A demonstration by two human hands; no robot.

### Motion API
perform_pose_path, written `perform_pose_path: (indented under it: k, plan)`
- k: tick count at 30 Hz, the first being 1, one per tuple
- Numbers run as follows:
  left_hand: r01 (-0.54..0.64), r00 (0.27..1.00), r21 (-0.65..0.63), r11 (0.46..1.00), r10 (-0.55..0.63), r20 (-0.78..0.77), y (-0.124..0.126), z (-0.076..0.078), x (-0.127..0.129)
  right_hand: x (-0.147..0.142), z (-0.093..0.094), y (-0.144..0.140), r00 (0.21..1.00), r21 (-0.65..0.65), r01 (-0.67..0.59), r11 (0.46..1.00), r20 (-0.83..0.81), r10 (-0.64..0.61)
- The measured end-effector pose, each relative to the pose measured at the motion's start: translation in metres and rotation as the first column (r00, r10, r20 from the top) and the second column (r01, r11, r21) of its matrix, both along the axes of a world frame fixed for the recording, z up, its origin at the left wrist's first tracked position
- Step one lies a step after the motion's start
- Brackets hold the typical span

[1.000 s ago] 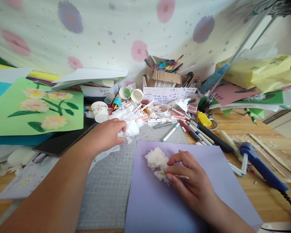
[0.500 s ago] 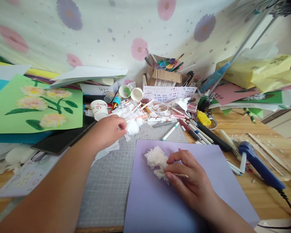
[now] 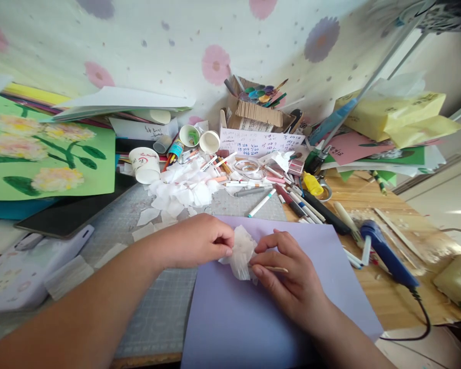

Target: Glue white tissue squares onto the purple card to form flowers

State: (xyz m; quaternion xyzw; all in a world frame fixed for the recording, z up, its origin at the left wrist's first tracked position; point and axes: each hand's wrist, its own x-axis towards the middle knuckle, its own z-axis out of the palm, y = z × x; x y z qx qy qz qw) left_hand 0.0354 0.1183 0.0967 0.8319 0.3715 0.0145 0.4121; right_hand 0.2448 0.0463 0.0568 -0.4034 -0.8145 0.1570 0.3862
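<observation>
My left hand [image 3: 203, 238] is closed in a pinch at the edge of a thin piece of white tissue paper [image 3: 240, 262]. That piece lies over a ruffled white tissue clump on a purple sheet of paper [image 3: 230, 323], and much of the clump is covered. From the other side, my right hand [image 3: 295, 277] grips a thin wooden stick [image 3: 277, 269] between thumb and fingers. The stick's tip meets the tissue, partly hidden by the fingers.
Loose tissue pieces [image 3: 172, 195] are heaped on the grey cutting mat [image 3: 153, 318]. Paper cups [image 3: 145, 166], markers [image 3: 262, 202] and a cardboard box [image 3: 253, 114] crowd the back. A blue glue gun [image 3: 392, 256] lies right, its cord trailing; a green flower picture [image 3: 88, 179] leans left.
My left hand has come from the tissue heap to the clump on the purple sheet, bringing a tissue piece. My right hand still holds the stick there. The view has shifted slightly.
</observation>
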Motion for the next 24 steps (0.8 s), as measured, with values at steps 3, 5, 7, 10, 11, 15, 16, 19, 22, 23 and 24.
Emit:
perform_pose_path:
  k: [3, 5, 7, 10, 11, 15, 16, 19, 22, 23, 24]
  plan:
    - [-0.006, 0.998, 0.087, 0.996, 0.011, -0.064, -0.001, -0.003, 0.002, 0.001, 0.000, -0.001, 1.000, -0.002, 0.007, 1.000, -0.019, -0.007]
    - [-0.009, 0.996, 0.112, 0.994, 0.019, -0.087, -0.001, -0.004, 0.003, 0.002, 0.001, -0.002, 0.999, 0.012, 0.018, 1.000, -0.047, -0.018]
    - [-0.010, 0.994, 0.121, 0.993, 0.023, -0.104, -0.002, -0.005, 0.003, 0.002, 0.002, -0.003, 0.996, 0.024, 0.036, 0.999, -0.079, -0.034]
    - [-0.012, 0.994, 0.121, 0.993, 0.025, -0.109, -0.003, -0.005, 0.003, 0.004, 0.003, -0.005, 0.992, 0.031, 0.053, 0.998, -0.117, -0.049]
    - [-0.013, 0.994, 0.124, 0.992, 0.026, -0.106, -0.003, -0.005, 0.002, 0.006, 0.003, -0.006, 0.990, 0.036, 0.053, 0.998, -0.129, -0.048]
    - [-0.002, 0.994, 0.139, 0.990, 0.016, -0.105, -0.003, -0.006, 0.001, 0.011, 0.002, -0.012, 0.969, 0.106, 0.094, 0.990, -0.238, -0.067]
    - [0.004, 0.994, 0.139, 0.990, 0.011, -0.110, -0.003, -0.005, 0.001, 0.011, 0.002, -0.013, 0.961, 0.125, 0.110, 0.986, -0.266, -0.074]
    - [0.022, 0.993, 0.136, 0.991, -0.007, -0.116, -0.003, -0.005, 0.002, 0.009, 0.004, -0.014, 0.974, 0.159, 0.082, 0.984, -0.223, -0.045]
    - [0.025, 0.994, 0.131, 0.991, -0.010, -0.113, -0.003, -0.004, 0.002, 0.002, 0.006, -0.011, 0.997, 0.162, 0.024, 0.987, -0.074, -0.012]
    - [0.026, 0.993, 0.125, 0.992, -0.011, -0.114, -0.003, -0.004, 0.002, 0.000, 0.007, -0.009, 0.999, 0.160, 0.030, 0.987, -0.040, -0.024]
    - [0.029, 0.993, 0.118, 0.993, -0.015, -0.115, -0.003, -0.004, 0.001, -0.002, 0.006, -0.007, 0.999, 0.160, 0.044, 0.986, -0.015, -0.042]
